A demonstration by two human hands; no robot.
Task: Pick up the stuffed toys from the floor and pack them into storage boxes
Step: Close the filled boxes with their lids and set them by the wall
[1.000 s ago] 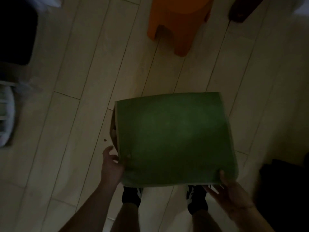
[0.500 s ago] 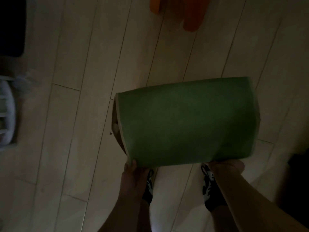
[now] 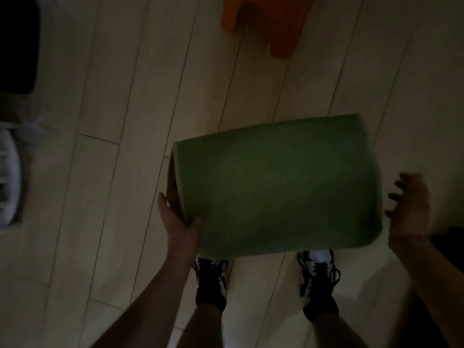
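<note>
A green storage box (image 3: 278, 187) hangs above the pale wooden floor in front of me, its broad green side facing up and its brown opening turned to the left. My left hand (image 3: 179, 227) grips its near left corner, thumb on the green side. My right hand (image 3: 409, 204) is off the box, just to its right, with fingers spread. No stuffed toy shows in this dim view; the box's inside is hidden.
An orange plastic stool (image 3: 271, 21) stands on the floor at the top. A white slatted basket (image 3: 8, 182) and a dark object (image 3: 17, 41) sit at the left edge. My two black-and-white shoes (image 3: 316, 275) are below the box. Something dark lies at the right edge (image 3: 447, 249).
My right hand has let go of the box's near right edge and moved out to the right, fingers apart. The left hand keeps its grip on the box.
</note>
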